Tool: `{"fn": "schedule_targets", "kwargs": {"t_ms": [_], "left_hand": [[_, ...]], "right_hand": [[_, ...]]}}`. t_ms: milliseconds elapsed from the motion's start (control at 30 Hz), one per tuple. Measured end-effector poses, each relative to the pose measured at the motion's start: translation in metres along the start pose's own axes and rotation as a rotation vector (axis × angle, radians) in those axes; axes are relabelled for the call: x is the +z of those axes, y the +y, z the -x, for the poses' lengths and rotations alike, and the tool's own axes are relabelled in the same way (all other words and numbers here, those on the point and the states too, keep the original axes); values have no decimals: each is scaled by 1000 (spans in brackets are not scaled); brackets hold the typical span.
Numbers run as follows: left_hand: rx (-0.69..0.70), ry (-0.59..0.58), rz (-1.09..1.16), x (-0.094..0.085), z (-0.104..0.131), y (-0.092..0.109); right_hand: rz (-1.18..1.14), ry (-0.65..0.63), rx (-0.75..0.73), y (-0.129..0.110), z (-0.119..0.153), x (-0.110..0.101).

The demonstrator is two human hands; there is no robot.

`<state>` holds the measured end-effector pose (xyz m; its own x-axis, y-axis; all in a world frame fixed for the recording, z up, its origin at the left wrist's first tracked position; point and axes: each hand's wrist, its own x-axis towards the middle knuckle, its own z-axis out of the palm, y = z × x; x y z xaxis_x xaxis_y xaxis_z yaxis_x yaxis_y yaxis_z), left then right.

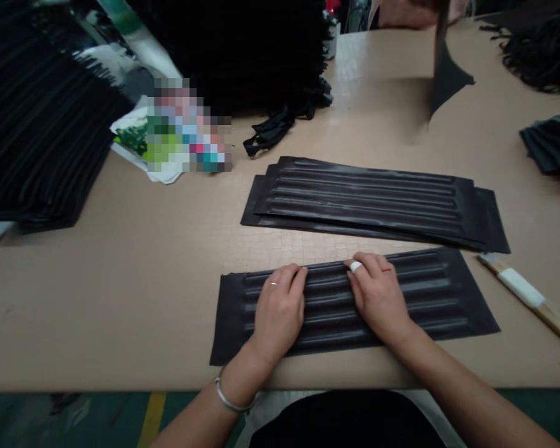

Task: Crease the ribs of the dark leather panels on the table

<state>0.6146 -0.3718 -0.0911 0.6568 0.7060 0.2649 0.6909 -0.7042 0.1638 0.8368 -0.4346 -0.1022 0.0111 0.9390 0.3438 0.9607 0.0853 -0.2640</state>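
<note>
A black ribbed panel [329,305], looking like leather or a similar sheet, lies near the table's front edge. My left hand [282,305] rests on its left half, fingers curled together at the far edge. On the right half, my right hand [380,295] grips the same far edge, with white wrapping on one finger. Both hands are closed, and their fingertips are partly hidden at the edge. Just beyond lies a stack of similar ribbed panels [364,196], slightly fanned out. A brush [522,287] with white wrapping on its wooden handle lies to the right.
Tall piles of black pieces stand at the left [42,124] and the back [242,56]. A black strap [270,130] and a colourful packet [144,140] lie before them. Black pieces [553,143] and a tangle of black strips [546,53] are at the right.
</note>
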Motion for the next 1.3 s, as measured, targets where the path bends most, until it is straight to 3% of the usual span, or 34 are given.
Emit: {"fn": "schedule_targets", "kwargs": {"t_ms": [100, 233, 300, 367, 500, 600, 700, 1000, 1100, 1200, 1300], "left_hand": [[56, -9, 8, -1, 0, -6], [-12, 44, -25, -18, 32, -52], [-40, 71, -25, -23, 47, -71], [-49, 104, -13, -24, 55, -82], [-35, 159, 21, -17, 55, -85], [-33, 174, 25, -14, 54, -86], [-57, 172, 6, -14, 55, -89], [-69, 138, -48, -16, 57, -89], [-55, 111, -70, -18, 58, -89], [-36, 111, -88, -19, 59, -89], [-37, 84, -96, -20, 55, -81]], "right_hand": [[-76, -40, -70, -24, -8, 11], [-42, 3, -26, -1, -5, 4], [-50, 13, -2, -5, -6, 1], [-111, -5, -16, -32, -13, 7], [-183, -89, -149, -107, -37, 42], [-190, -127, -203, -124, -47, 56], [-141, -93, -159, -97, -41, 46], [-47, -20, 13, 59, 8, -27], [-6, 2, 40, 101, 22, -45], [45, 36, 80, 116, 30, -52], [76, 60, 121, 102, 30, -45]]}}
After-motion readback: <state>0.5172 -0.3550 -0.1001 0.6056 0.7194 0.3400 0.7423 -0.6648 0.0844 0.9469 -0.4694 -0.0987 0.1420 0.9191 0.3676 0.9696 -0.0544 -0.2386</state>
